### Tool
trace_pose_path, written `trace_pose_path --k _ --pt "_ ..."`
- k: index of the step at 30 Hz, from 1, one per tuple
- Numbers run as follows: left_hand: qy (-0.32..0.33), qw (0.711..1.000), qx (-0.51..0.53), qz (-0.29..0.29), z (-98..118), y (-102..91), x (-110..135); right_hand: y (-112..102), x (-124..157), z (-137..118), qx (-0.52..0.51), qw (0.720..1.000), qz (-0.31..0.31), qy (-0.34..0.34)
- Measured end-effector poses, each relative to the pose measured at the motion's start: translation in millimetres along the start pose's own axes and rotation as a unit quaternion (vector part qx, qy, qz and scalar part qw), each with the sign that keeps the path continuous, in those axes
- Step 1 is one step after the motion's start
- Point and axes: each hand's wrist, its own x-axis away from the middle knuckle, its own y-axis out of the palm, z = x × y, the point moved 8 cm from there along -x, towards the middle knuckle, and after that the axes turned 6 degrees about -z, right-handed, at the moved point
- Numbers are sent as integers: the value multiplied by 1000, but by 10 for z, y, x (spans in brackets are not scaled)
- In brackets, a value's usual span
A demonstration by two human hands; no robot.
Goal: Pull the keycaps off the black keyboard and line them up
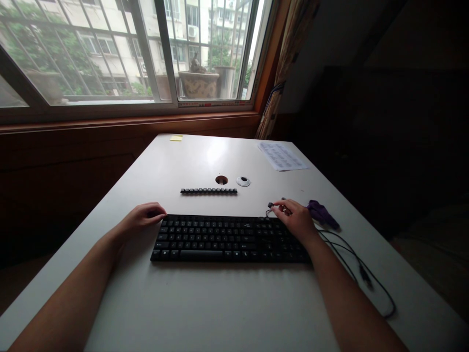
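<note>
A black keyboard (229, 238) lies across the white table (205, 303) in front of me. My left hand (142, 217) rests at the keyboard's top left corner, fingers curled against its edge. Over the keyboard's top right corner, my right hand (295, 218) pinches a small black keycap (270, 205) at its fingertips, with what looks like a thin wire tool. A row of several loose black keycaps (208, 191) lies in a line beyond the keyboard.
A purple object (322, 214) lies right of my right hand. The keyboard's black cable (362, 274) loops along the table's right edge. Farther back are a cable hole (222, 180), its white cap (243, 182), a printed sheet (282, 156) and a yellow sticky note (176, 138).
</note>
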Motion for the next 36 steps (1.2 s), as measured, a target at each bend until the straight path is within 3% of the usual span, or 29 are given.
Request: trace_pose_path --k 6,9,17,23,36 --pt "-2 1000 2 -3 3 -2 -3 87 -269 -188 4 997 -72 -19" --pt "-1 1000 0 -5 -3 -3 -5 248 -463 -213 -9 992 -125 -29" --pt "4 1000 4 -7 -7 4 -9 736 -909 -84 -25 982 -187 -23" --pt "3 1000 7 -9 -3 12 -10 949 -1034 27 -46 981 -188 -23" --pt "-4 1000 18 -5 -8 7 -5 1020 -1126 7 -52 979 -195 -43"
